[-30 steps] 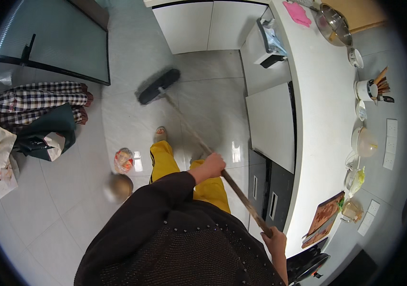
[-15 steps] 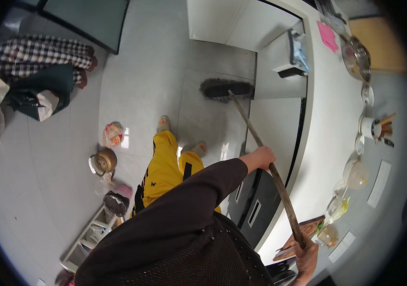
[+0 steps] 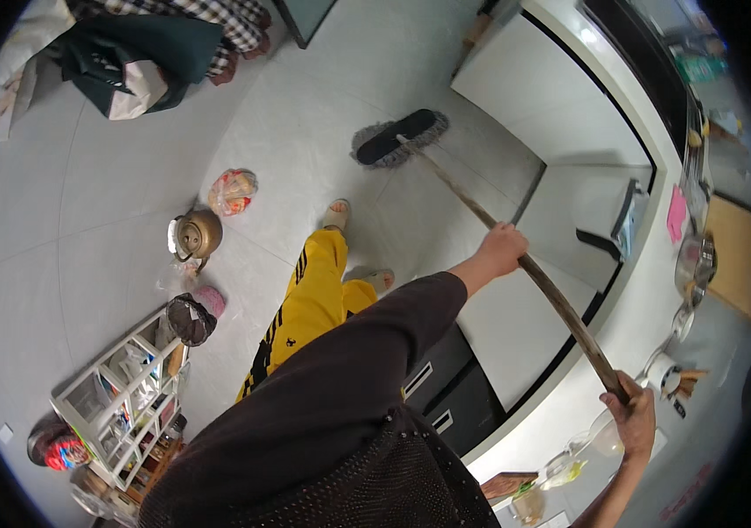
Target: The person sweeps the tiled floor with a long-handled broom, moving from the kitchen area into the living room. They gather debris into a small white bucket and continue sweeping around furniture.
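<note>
A dust mop with a grey fringed head (image 3: 400, 138) and a long wooden handle (image 3: 569, 317) reaches across the grey floor. Its black-topped head lies flat on the tiles, beyond my feet. Partway down the handle, my left hand (image 3: 503, 248) is closed around the wood. My right hand (image 3: 630, 414) grips the handle's upper end, over the edge of the white counter. The handle slants from the upper end at the lower right to the mop head. My yellow trousers (image 3: 309, 290) and sandalled feet show to the left of it.
At left on the floor are a brass-coloured kettle (image 3: 197, 234), a bag of packaged food (image 3: 233, 192), a bin with a black liner (image 3: 191, 319) and a white storage rack (image 3: 120, 396). White cabinets (image 3: 551, 97) and a counter (image 3: 516, 431) line the right.
The mop head has swung away from the cabinet front, turning so its right end points farther off. Both hands keep their hold; the right has moved up and right in view. The whole view has turned.
</note>
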A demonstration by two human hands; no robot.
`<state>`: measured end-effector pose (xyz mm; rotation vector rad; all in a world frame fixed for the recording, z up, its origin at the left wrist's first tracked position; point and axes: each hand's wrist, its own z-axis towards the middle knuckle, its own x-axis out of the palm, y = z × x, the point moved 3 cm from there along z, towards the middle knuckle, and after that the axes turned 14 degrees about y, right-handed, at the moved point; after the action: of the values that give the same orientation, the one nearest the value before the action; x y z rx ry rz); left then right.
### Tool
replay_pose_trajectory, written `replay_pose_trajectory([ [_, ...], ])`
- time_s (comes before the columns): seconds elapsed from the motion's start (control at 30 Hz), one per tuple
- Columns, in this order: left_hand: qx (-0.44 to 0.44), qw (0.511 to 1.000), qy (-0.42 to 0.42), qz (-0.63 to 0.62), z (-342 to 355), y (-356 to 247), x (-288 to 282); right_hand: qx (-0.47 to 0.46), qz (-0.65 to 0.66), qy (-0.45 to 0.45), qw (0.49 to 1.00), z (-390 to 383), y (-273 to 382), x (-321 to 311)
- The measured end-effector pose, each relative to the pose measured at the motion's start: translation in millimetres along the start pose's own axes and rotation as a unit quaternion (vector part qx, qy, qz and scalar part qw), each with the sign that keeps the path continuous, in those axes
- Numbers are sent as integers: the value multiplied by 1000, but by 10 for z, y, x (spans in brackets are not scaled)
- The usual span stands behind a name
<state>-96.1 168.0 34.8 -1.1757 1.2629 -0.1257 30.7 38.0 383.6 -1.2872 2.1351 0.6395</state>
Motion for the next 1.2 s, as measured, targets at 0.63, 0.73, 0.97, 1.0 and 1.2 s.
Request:
replay_pose_trajectory([
  [0.63,-194,977,-2,84,-1857,3021,-1439,-176,-120,8,977,1495,2203,1171],
  [0.73,-160,981,10,105,-1979,2713,-1231,-144,-62,13,988,1228,1903,1366],
  [0.97,-51,992,74,86,-1641,1135,-57,-15,30,-2,999,83,333,1541],
  [1.0,-45,992,79,88,-1562,929,196,-11,50,-11,999,-122,161,1507],
  [1.2,85,990,109,20,-1251,-711,705,30,81,-39,995,-1314,-403,1083],
])
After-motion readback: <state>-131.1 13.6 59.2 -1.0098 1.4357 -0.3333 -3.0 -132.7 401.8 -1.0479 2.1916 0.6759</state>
